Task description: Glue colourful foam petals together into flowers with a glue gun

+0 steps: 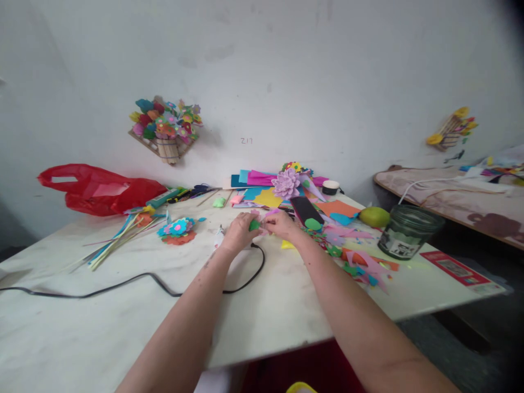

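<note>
Both hands are close together over the middle of the white table. My left hand [240, 231] is closed, its fingertips on a small green piece [254, 224]. Just to the right, my right hand [280, 225] is pinched, with its fingertips near the same green piece; what it grips is too small to name. Pink petal-like material shows behind and between the fingertips. A small white object [219, 238] with a dark tip lies beside my left hand, partly hidden. A black cable [262, 259] ends just below the hands.
Blue and orange foam flowers [180, 228], strips [118, 240] and a red bag [102, 191] lie left. Behind are coloured sheets and a lilac flower [286, 184]. A black phone [306, 210], foam scraps, a green fruit [374, 216] and a glass jar [409, 232] stand right.
</note>
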A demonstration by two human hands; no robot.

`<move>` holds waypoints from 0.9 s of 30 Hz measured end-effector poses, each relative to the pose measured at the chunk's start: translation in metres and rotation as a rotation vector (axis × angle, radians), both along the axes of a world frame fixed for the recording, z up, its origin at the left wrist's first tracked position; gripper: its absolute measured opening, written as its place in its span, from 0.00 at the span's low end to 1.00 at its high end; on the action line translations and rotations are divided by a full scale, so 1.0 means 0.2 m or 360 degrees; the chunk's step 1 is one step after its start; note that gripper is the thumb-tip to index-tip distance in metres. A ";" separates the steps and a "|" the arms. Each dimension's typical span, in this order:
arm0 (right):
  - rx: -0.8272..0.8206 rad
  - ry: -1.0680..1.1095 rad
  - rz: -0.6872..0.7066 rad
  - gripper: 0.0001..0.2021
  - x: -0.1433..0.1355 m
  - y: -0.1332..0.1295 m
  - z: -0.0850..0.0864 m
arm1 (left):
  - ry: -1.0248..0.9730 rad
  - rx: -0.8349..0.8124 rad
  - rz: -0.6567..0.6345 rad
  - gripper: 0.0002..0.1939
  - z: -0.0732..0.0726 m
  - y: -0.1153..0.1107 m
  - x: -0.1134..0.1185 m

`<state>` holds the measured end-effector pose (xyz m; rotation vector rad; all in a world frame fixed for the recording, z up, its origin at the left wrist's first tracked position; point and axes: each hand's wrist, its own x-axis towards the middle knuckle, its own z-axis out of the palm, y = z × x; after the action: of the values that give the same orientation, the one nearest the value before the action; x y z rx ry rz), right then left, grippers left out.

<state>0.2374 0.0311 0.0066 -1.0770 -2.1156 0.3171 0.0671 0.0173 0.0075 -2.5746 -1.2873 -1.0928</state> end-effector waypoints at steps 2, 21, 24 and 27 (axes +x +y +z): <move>0.0008 -0.0010 -0.0027 0.13 0.00 -0.01 0.01 | -0.0014 0.0003 0.0001 0.21 0.00 0.00 0.00; -0.0474 0.0487 0.0159 0.10 -0.02 -0.07 0.06 | -0.0088 -0.0066 0.0008 0.20 0.00 0.01 0.00; -0.0333 0.0467 0.0120 0.09 -0.03 -0.07 0.06 | -0.0088 -0.0073 0.0008 0.20 0.00 0.01 0.00; -0.0258 0.0407 0.0102 0.09 -0.03 -0.07 0.06 | -0.0080 -0.0067 0.0008 0.19 0.00 0.00 0.00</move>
<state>0.2305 0.0175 0.0188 -1.0022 -1.9223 0.6322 0.0674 0.0181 0.0080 -2.5882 -1.3415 -1.1491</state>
